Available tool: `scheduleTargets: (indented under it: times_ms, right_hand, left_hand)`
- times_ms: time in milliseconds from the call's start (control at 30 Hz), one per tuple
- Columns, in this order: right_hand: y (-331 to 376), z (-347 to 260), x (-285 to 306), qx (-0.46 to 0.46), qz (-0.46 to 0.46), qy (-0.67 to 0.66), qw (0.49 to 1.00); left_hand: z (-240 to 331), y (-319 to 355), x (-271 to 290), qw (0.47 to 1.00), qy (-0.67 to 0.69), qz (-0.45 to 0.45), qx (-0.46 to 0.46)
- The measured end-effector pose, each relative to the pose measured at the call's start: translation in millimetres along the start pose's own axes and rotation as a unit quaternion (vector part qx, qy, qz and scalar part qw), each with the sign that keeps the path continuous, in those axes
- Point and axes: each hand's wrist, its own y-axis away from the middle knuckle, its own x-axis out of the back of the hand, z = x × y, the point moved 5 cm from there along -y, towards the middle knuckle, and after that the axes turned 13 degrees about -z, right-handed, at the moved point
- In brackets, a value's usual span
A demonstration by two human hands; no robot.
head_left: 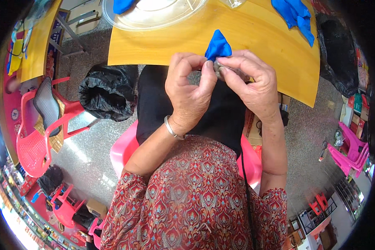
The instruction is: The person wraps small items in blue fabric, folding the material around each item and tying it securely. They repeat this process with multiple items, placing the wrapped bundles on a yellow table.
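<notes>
A small piece of blue cloth [218, 45], folded to a point at the top, stands up between my hands just over the table's near edge. My left hand [189, 85] is closed, thumb and forefinger pinching the cloth's lower end. On the other side, my right hand [254, 81] is closed too, its thumb and forefinger pressed round a small greyish wad [218, 71] right below the cloth. What that wad is made of I cannot tell; the fingers cover much of it.
A yellow wooden table [154, 48] spreads before me. On it are a clear round plastic tray [129, 23] and more blue cloth [295, 17] at the far right. A black bag-lined bin [106, 93] and a red chair [33, 146] stand to the left, a black bag [337, 54] to the right.
</notes>
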Motion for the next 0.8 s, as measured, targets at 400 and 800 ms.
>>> scheduleTargets:
  times_ms: [400,800]
  right_hand:
    - [0.1,-7.2,-8.6,0.093,0.111,0.160,0.976]
    - [6.7,30.6,-0.8,-0.072,0.117,-0.144,0.980]
  left_hand:
    - [12.3,-4.5,1.2,0.988,-0.118,-0.020,-0.097]
    - [-5.0,-13.1,0.5,0.974,0.036,-0.180,-0.134]
